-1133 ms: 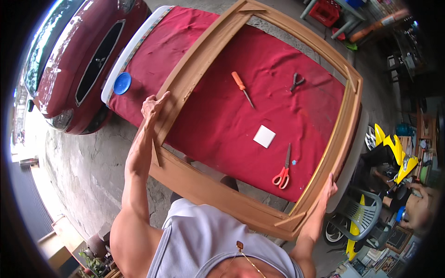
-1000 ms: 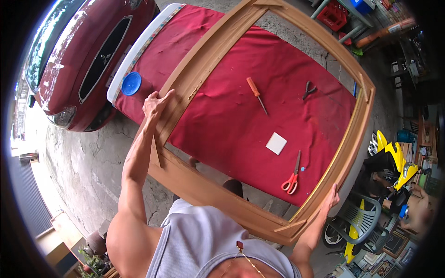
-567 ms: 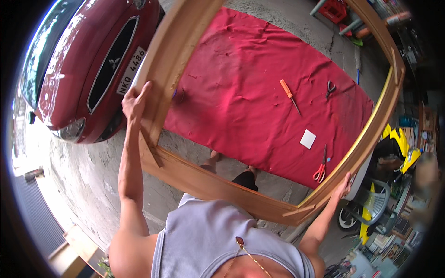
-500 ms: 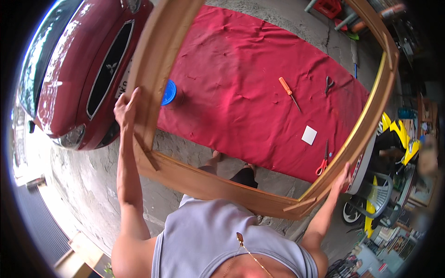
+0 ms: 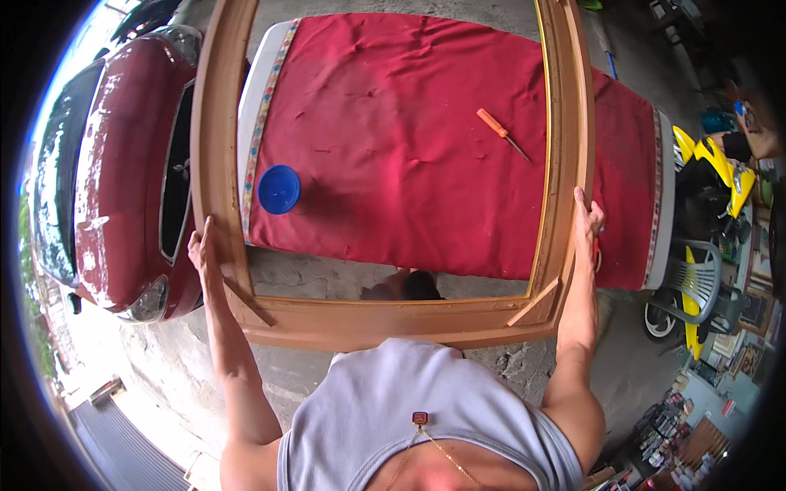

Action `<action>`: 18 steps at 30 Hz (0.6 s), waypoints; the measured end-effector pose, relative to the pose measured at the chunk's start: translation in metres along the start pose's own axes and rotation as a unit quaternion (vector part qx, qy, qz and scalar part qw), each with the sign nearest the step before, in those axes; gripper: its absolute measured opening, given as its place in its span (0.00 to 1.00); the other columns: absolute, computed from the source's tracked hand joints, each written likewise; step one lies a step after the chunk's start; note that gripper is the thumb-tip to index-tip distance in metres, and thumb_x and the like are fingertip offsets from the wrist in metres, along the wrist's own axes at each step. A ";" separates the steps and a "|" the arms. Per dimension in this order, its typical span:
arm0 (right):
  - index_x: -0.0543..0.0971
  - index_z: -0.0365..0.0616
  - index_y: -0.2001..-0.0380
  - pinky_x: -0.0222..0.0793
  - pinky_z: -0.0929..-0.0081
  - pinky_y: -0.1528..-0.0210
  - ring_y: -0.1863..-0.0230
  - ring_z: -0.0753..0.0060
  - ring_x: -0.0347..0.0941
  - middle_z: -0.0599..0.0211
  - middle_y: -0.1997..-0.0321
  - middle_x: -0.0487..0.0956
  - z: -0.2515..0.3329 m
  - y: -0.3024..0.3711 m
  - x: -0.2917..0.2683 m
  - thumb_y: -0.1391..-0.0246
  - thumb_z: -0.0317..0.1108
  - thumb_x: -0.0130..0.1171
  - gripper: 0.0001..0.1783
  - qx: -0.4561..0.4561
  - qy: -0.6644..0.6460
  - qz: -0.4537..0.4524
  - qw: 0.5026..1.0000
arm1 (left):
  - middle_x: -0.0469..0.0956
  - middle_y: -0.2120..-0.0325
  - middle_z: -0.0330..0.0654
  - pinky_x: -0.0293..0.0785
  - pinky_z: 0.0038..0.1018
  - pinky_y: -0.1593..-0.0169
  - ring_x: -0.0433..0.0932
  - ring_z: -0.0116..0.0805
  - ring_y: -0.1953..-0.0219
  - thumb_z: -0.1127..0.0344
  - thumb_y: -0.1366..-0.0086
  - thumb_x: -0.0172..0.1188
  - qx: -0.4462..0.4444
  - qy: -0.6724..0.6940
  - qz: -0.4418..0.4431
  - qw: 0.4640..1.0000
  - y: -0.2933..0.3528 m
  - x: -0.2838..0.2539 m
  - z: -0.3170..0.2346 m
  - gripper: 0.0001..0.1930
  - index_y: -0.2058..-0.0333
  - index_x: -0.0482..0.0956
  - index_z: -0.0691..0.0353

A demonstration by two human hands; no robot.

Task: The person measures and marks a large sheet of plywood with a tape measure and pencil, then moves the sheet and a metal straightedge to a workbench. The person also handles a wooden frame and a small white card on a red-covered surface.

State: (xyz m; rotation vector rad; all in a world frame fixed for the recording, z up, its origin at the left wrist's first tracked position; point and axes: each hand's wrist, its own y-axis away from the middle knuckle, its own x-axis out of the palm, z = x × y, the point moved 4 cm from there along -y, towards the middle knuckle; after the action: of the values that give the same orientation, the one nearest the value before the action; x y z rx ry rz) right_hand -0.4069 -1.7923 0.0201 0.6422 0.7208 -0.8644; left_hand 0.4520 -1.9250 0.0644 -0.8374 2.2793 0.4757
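A large rectangular wooden frame, brown with a thin gold inner edge, is held up between my hands over the table. My left hand grips its left side and my right hand its right side, both near the lower corners. Short wooden strips sit across those corners. Through the opening I see a red cloth over the table, a round tub with a blue lid and an orange-handled screwdriver. A red scissor handle shows partly beside my right wrist.
A dark red car stands close by on the left. To the right are a grey plastic chair, yellow motorbike panels and a cluttered stack of goods. Cracked concrete floor lies around the table.
The frame has turned from a tilt to nearly square with the table, and its right side has swung left. It now hides the white card and black-handled tool; both hands keep their hold.
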 end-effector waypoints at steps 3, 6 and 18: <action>0.79 0.34 0.70 0.66 0.61 0.63 0.67 0.55 0.73 0.50 0.73 0.78 0.003 -0.001 0.017 0.56 0.67 0.59 0.38 -0.037 0.014 -0.011 0.999 | 0.64 0.86 0.31 0.60 0.27 0.75 0.60 0.22 0.80 0.43 0.50 0.69 -0.003 -0.008 0.025 1.000 -0.013 0.007 0.007 0.27 0.86 0.68 0.58; 0.77 0.34 0.75 0.67 0.60 0.64 0.68 0.54 0.74 0.48 0.73 0.77 0.000 -0.006 0.030 0.55 0.67 0.58 0.38 -0.066 0.027 -0.012 0.997 | 0.74 0.80 0.42 0.68 0.32 0.66 0.71 0.33 0.74 0.36 0.50 0.64 0.026 -0.125 0.010 0.992 -0.025 0.016 0.009 0.31 0.75 0.75 0.66; 0.80 0.38 0.69 0.70 0.57 0.60 0.63 0.47 0.77 0.48 0.67 0.80 0.006 0.016 0.042 0.55 0.68 0.56 0.37 -0.011 0.063 -0.011 0.998 | 0.66 0.84 0.37 0.64 0.30 0.72 0.63 0.29 0.78 0.40 0.50 0.67 -0.014 -0.100 0.108 0.989 -0.064 0.065 0.010 0.29 0.83 0.70 0.63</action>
State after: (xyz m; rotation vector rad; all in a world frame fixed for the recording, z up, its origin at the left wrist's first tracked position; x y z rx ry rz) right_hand -0.3730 -1.8077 -0.0058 0.6748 0.8515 -0.8407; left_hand 0.4621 -1.9950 0.0056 -0.5324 2.1895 0.6605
